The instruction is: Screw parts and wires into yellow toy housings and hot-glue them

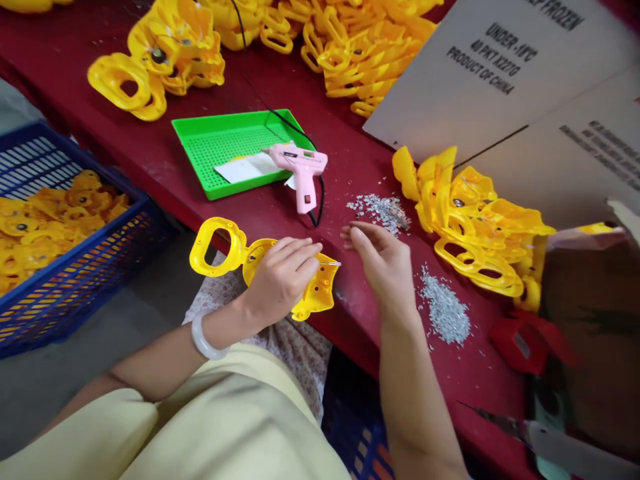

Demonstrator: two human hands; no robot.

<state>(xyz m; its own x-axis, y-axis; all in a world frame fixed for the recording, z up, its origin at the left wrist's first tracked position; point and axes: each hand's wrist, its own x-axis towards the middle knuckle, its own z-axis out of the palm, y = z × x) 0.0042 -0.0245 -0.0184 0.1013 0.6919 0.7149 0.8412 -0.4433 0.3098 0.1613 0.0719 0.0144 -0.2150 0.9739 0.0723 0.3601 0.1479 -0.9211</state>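
Observation:
My left hand is closed around a yellow plastic part with a ring handle, held at the near edge of the red table. A thin clear stick pokes out past its fingers. My right hand reaches over the table with its fingertips pinched beside a scatter of small silver pieces; whether anything is in the pinch I cannot tell. A pink glue gun stands just beyond both hands.
A green tray holds white paper behind the glue gun. Yellow parts are piled at right and across the back. A second heap of silver pieces lies by my right wrist. A blue crate of yellow parts stands left; cardboard lies back right.

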